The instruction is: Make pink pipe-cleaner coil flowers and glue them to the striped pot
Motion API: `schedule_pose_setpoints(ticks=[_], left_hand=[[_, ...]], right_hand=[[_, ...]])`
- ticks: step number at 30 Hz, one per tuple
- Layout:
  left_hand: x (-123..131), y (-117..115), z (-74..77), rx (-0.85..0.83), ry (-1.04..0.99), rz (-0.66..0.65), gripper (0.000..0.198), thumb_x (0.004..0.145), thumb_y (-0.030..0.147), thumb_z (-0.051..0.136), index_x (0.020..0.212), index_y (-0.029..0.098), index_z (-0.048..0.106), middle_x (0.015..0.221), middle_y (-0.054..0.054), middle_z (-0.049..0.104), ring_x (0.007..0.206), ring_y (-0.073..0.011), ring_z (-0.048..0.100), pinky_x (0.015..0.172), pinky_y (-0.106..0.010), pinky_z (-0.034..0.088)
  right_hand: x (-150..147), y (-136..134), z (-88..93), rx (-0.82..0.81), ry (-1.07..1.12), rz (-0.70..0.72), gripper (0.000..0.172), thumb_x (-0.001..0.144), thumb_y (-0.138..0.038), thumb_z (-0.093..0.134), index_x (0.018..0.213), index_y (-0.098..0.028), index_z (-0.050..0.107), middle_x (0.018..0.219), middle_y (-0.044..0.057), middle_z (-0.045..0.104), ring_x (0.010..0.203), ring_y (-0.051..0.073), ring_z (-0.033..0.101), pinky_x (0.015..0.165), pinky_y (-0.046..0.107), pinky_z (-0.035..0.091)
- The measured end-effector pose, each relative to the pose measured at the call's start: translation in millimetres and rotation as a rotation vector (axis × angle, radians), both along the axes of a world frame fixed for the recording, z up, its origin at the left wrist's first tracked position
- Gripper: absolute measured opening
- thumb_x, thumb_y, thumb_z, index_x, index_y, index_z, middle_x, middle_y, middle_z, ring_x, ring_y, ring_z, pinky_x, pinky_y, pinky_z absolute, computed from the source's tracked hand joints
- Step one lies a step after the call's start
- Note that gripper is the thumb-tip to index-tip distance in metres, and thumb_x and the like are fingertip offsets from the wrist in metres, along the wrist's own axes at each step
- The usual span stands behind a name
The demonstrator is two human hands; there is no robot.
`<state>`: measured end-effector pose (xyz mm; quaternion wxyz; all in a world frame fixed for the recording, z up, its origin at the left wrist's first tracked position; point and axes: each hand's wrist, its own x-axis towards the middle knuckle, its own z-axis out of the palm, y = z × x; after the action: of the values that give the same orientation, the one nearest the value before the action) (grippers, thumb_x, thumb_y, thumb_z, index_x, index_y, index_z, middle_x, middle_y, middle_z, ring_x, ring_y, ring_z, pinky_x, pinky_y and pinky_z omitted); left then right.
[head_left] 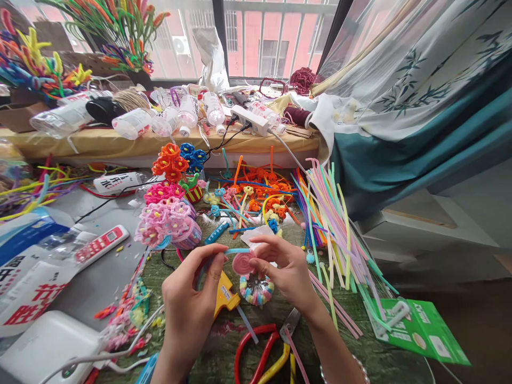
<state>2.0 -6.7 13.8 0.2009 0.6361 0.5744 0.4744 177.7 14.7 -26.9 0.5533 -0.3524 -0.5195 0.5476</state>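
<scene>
My left hand [192, 290] pinches one end of a light blue pipe cleaner [239, 250] between thumb and fingers. My right hand [282, 266] grips a flat pink pipe-cleaner spiral [242, 263] at its right edge; the blue strip runs along the spiral's top toward these fingers. Just below lies a clear plastic bottle base [256, 290] ringed with pastel pipe cleaner. Partly behind my left hand is a yellow glue gun [224, 295] with a glue stick [248, 324] out of its back. Red-handled cutters [256, 352] and a yellow-handled tool [276, 365] lie nearer me.
Pipe-cleaner flower pots [170, 221] stand behind my left hand. Loose pastel pipe cleaners [332, 229] and a green packet [422, 328] lie right. A white box [52, 346] with a cable is front left. Plastic bottles [134, 122] and a power strip [250, 121] line the sill.
</scene>
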Motion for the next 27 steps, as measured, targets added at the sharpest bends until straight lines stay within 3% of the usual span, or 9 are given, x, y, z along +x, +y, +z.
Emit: schedule_pose_setpoints(ticks=[5,13,20,23,27], left_hand=[[4.9,-2.8,-2.2,-0.014,-0.141,0.117,0.013,0.082,0.026,0.075,0.095,0.027,0.073,0.085,0.006,0.078,0.075,-0.0107,0.074,0.074,-0.014,0.057],[10.2,-6.5,-3.6,-0.014,-0.148,0.147,0.006,0.083,0.027,0.076,0.089,0.027,0.075,0.08,0.008,0.077,0.07,-0.0094,0.073,0.071,-0.013,0.057],[13.6,-9.7,-12.8,0.052,-0.157,0.201,0.01,0.082,0.024,0.076,0.092,0.028,0.076,0.083,0.007,0.078,0.072,-0.0118,0.072,0.073,-0.018,0.057],[12.8,-9.2,-15.1,0.085,-0.112,0.193,0.012,0.084,0.022,0.075,0.095,0.026,0.076,0.086,0.004,0.078,0.075,-0.0145,0.072,0.074,-0.024,0.056],[10.2,-3.8,-9.7,0.206,0.08,0.152,0.012,0.087,0.017,0.071,0.095,0.025,0.075,0.084,0.004,0.077,0.073,-0.0137,0.071,0.074,-0.025,0.055]], right_hand=[[-0.8,-0.6,-0.4,0.038,-0.03,-0.02,0.021,0.083,-0.022,0.08,0.102,-0.027,0.073,0.077,-0.003,0.073,0.062,0.01,0.07,0.059,0.016,0.058],[-1.9,-3.6,4.1,0.077,-0.087,-0.104,0.017,0.082,-0.019,0.08,0.097,-0.026,0.075,0.078,-0.003,0.076,0.06,0.011,0.073,0.058,0.017,0.06],[-2.4,-4.0,2.7,0.087,-0.096,-0.135,0.024,0.083,-0.022,0.079,0.106,-0.025,0.073,0.078,-0.002,0.075,0.058,0.012,0.073,0.057,0.019,0.062],[-1.8,-2.9,1.4,0.075,-0.105,-0.128,0.03,0.083,-0.028,0.079,0.112,-0.024,0.071,0.077,-0.001,0.075,0.061,0.014,0.074,0.057,0.021,0.063],[-1.3,-2.3,1.7,0.08,-0.176,-0.108,0.024,0.084,-0.03,0.079,0.106,-0.023,0.071,0.077,0.0,0.075,0.062,0.016,0.075,0.059,0.024,0.063]])
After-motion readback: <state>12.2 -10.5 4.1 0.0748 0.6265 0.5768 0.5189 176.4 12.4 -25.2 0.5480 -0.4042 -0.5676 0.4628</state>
